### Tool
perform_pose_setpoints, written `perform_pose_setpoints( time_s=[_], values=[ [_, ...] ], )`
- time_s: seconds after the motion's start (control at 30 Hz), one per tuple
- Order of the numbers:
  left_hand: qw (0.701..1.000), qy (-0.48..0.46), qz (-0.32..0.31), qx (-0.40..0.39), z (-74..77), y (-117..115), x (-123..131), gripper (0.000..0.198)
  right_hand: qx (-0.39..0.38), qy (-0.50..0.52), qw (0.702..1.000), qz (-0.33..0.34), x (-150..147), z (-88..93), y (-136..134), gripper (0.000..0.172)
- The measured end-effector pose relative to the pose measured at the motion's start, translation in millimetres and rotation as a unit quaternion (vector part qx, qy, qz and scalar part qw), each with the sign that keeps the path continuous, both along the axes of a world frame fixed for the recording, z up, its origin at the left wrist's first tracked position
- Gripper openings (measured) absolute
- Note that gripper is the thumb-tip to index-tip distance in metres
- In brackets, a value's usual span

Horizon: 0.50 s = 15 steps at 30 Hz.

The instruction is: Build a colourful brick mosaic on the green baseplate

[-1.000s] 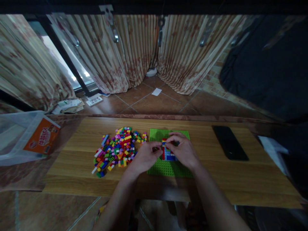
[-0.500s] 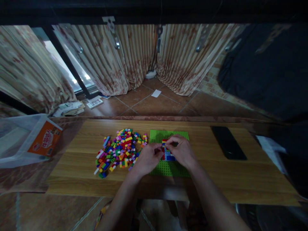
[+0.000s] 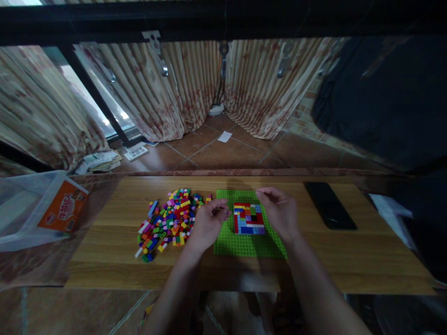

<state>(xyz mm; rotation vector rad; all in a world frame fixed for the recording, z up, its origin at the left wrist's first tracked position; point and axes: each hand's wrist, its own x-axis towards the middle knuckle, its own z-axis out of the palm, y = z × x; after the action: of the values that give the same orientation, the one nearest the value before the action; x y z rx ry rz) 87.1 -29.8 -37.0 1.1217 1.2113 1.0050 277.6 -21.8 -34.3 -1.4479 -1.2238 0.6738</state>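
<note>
A green baseplate (image 3: pixel 244 246) lies on the wooden table (image 3: pixel 314 260) and carries a flat patch of coloured bricks (image 3: pixel 248 217). My left hand (image 3: pixel 206 224) rests at the plate's left edge, between the patch and a pile of loose coloured bricks (image 3: pixel 167 221). Its fingers are curled in a pinch on a small piece I cannot name. My right hand (image 3: pixel 279 211) hovers over the plate's upper right corner, just right of the patch. Its fingers are loosely bent and apart, with nothing seen in them.
A black phone (image 3: pixel 330 211) lies on the table to the right. A clear plastic box with an orange label (image 3: pixel 52 209) stands at the left, off the table's end. Curtains, a tiled floor and scattered papers lie beyond the far edge.
Both hands have come off the brick patch and moved apart, the left one leftward and the right one rightward, so the whole patch now shows. The view has tilted slightly.
</note>
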Motion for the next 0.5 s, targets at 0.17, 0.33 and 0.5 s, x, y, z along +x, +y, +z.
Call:
perform_pose_setpoints(
  time_s=[0.17,0.33,0.5],
  values=[
    [0.998,-0.067,0.017,-0.013,5.3,-2.4,4.7,0.025,0.025,-0.066,0.989,0.133,-14.9,7.8,-10.2,0.012],
    [0.996,-0.081,0.012,-0.020,10.6,-3.9,5.1,0.029,0.055,-0.129,0.962,0.235,-25.7,11.7,-16.8,0.009],
    [0.997,-0.073,0.004,-0.001,15.6,-4.0,6.5,0.024,0.067,-0.177,0.955,0.229,-31.4,10.8,-18.7,0.010]
  ],
)
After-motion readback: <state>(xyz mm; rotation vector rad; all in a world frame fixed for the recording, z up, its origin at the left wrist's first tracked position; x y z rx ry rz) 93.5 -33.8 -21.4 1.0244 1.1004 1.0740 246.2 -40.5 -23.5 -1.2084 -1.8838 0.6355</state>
